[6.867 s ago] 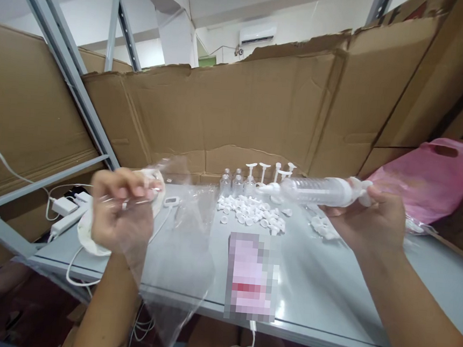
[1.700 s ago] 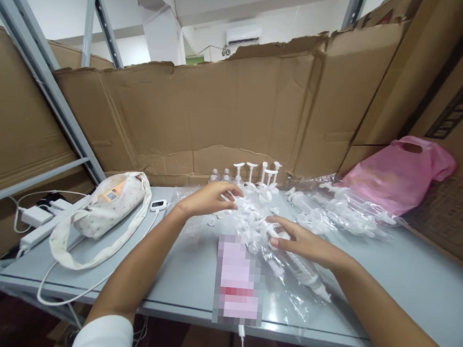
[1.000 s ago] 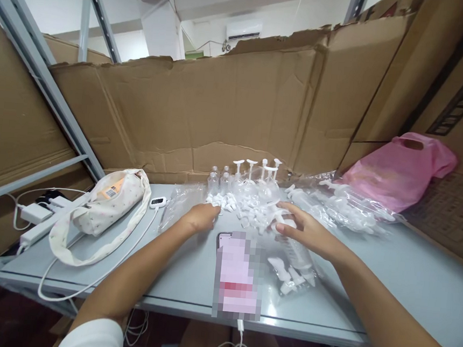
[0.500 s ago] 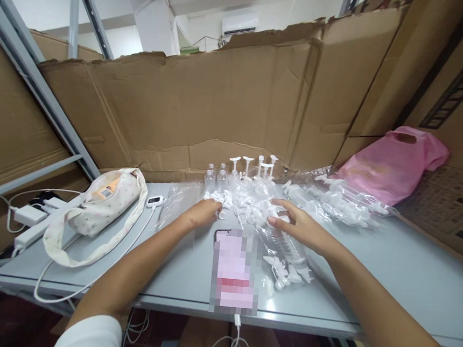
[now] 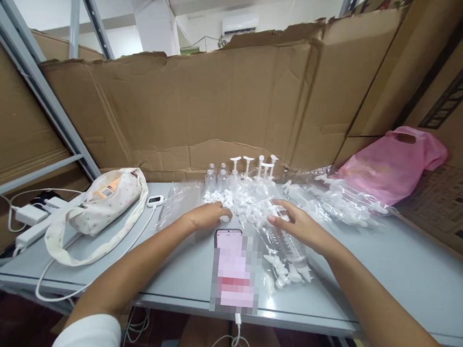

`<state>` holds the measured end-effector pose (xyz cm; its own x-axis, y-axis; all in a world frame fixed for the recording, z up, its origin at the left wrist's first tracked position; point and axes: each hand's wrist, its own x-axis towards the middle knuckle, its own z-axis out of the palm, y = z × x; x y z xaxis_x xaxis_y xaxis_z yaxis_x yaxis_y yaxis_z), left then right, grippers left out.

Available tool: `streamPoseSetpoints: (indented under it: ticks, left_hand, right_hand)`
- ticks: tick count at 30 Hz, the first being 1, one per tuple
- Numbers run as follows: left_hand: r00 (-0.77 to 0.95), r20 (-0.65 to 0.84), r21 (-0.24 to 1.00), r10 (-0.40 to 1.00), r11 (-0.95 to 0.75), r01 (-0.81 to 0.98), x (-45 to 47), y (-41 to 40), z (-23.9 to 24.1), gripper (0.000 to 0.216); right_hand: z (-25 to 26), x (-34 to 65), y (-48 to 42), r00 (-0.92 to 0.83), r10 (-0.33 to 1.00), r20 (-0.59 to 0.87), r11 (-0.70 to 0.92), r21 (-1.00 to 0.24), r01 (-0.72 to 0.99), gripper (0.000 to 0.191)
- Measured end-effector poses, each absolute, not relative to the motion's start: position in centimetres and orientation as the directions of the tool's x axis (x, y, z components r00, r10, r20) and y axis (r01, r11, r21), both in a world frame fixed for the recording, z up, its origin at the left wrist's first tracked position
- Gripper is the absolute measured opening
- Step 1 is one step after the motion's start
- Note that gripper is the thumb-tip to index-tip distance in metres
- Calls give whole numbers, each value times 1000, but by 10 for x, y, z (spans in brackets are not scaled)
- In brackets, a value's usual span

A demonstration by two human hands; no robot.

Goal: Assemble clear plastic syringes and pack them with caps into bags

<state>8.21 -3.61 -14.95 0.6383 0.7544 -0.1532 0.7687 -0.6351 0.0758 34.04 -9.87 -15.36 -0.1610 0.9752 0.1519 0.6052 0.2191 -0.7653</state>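
My left hand (image 5: 207, 215) rests on the grey table (image 5: 387, 284) at the near edge of a pile of small white caps (image 5: 237, 202), fingers curled over one cap. My right hand (image 5: 298, 225) lies with fingers stretched on a clear plastic bag (image 5: 285, 254) that holds a large clear syringe and white parts. A phone (image 5: 233, 268) lies between my forearms with a cable at its near end. Small clear bottles (image 5: 215, 178) and white plungers (image 5: 256, 165) stand behind the caps.
A white floral pouch (image 5: 105, 203) with a strap lies at the left, beside chargers and a power strip (image 5: 33, 221). More bagged syringes (image 5: 334, 199) and a pink plastic bag (image 5: 390, 163) lie at the right. Cardboard walls (image 5: 221, 108) close the back and sides.
Earlier I held a syringe in my right hand and a clear bag in my left; the bagged syringe now lies on the table. My left hand slid right onto a cap.
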Motion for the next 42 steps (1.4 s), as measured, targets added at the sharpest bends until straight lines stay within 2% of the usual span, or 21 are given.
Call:
streamPoseSetpoints:
  ticks: [6, 15, 18, 21, 24, 26, 29, 32, 38, 42]
  left_hand:
    - [606, -104, 96, 788, -599, 795, 79, -38, -152, 37]
    - [609, 45, 153, 792, -608, 779, 78, -33, -168, 22]
    - [587, 140, 191, 797, -604, 774, 76, -32, -157, 22]
    - [536, 308, 267, 786, -612, 744, 74, -37, -131, 30]
    - [497, 480, 406, 722, -686, 604, 78, -45, -105, 25]
    - [559, 463, 402, 688, -725, 559, 83, -48, -95, 23]
    - [673, 317, 345, 669, -742, 575, 92, -48, -94, 19]
    - [672, 198, 328, 714, -694, 641, 98, -45, -98, 13]
    - [523, 253, 328, 814, -581, 745, 99, -37, -98, 11]
    - [540, 248, 297, 804, -594, 748, 98, -34, -97, 7]
  right_hand:
    - [-155, 341, -97, -156, 979, 130, 198, -782, 591, 53]
    - [-161, 342, -93, -145, 986, 87, 156, -795, 586, 57]
    - [-164, 343, -91, -141, 985, 95, 161, -794, 586, 59]
    - [-165, 343, -91, -161, 983, 93, 171, -793, 585, 61]
    - [-163, 339, -94, -222, 970, 95, 209, -791, 575, 58]
    - [-160, 336, -97, -270, 958, 95, 239, -787, 569, 55]
    - [-157, 332, -100, -323, 944, 63, 243, -793, 558, 57]
    - [-157, 331, -102, -353, 935, 29, 228, -812, 537, 58]
    - [-161, 333, -100, -360, 928, 97, 285, -806, 519, 51]
    - [-162, 334, -100, -368, 921, 131, 323, -784, 530, 53]
